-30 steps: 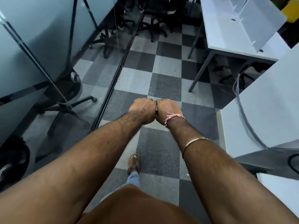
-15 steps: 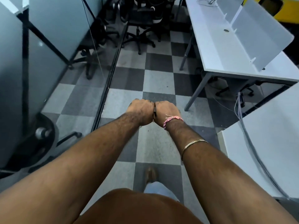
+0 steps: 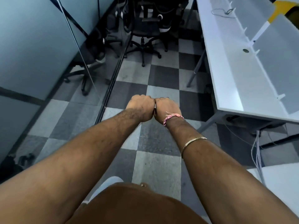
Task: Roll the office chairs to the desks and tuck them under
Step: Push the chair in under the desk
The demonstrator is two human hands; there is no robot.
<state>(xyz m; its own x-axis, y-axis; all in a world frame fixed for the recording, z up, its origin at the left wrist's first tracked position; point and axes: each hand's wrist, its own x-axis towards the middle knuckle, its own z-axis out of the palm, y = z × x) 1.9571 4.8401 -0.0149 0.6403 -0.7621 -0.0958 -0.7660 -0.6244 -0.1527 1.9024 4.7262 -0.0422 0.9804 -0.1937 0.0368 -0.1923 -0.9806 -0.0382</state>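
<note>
My left hand (image 3: 141,107) and my right hand (image 3: 166,109) are stretched out in front of me as fists, pressed side by side, holding nothing. They hang over the checkered floor, well short of the chairs. A black office chair (image 3: 145,31) on a five-star wheeled base stands ahead at the end of the aisle, with more dark chairs crowded around it. A long white desk (image 3: 229,75) with upright divider panels runs along the right side.
A glass partition (image 3: 40,50) with black framing lines the left side and mirrors a chair. A second white desk surface (image 3: 281,183) is at lower right, with grey cables (image 3: 258,151) hanging between the desks. The aisle of checkered carpet tiles (image 3: 155,143) leads to the chairs.
I have walked forward along the aisle. The chairs ahead and the right desk are closer. My fists stay pressed together in the same pose.
</note>
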